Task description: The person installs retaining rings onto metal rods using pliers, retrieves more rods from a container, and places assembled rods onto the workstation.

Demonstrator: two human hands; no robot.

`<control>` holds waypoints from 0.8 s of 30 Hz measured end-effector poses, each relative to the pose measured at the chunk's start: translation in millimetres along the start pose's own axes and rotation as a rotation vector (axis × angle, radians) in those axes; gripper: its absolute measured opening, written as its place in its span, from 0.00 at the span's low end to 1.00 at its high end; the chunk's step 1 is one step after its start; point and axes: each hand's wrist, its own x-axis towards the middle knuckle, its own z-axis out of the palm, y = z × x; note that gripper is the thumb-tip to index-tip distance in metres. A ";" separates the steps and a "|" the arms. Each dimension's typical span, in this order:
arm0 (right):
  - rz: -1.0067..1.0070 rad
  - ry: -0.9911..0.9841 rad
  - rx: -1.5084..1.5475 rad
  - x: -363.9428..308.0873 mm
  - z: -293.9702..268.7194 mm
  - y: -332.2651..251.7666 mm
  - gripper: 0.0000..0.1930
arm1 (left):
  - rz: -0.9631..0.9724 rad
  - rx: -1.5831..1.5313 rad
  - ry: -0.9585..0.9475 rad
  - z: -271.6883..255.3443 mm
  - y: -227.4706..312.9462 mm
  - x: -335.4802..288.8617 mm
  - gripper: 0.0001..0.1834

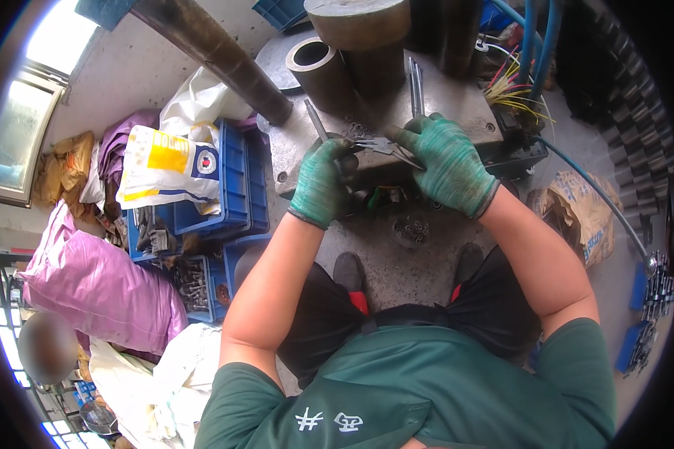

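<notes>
Pliers (380,145) gripped by right hand (449,156), rod (315,118) by left hand (320,179) — slackening could drop either off worktop (287,153) near edge.

Left hand (322,179): green-gloved, fingers curled in a closed grip, thumb side turned inward.
Right hand (451,156): green-gloved, back upward, fingers bent closed; near the left, apart from it.
Left forearm (278,263): bare, slants up and inward.
Right forearm (533,251): bare, angles up and leftward.
Elbows (253,328): both bent, spread wide.
</notes>
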 end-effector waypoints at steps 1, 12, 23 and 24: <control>-0.014 0.006 -0.003 -0.1 0.3 0.2 0.32 | -0.007 0.004 0.025 5.9 2.1 -5.0 0.03; 0.197 0.015 0.374 -3.7 -2.9 22.7 0.25 | 0.350 0.492 0.045 12.2 4.9 -14.5 0.15; 0.340 -0.150 0.596 -1.6 -30.3 36.9 0.27 | 0.554 0.889 0.007 -0.3 0.7 -14.8 0.16; 0.310 -0.171 0.634 -2.9 -29.0 41.8 0.28 | 0.555 0.888 0.006 -0.2 1.8 -15.1 0.16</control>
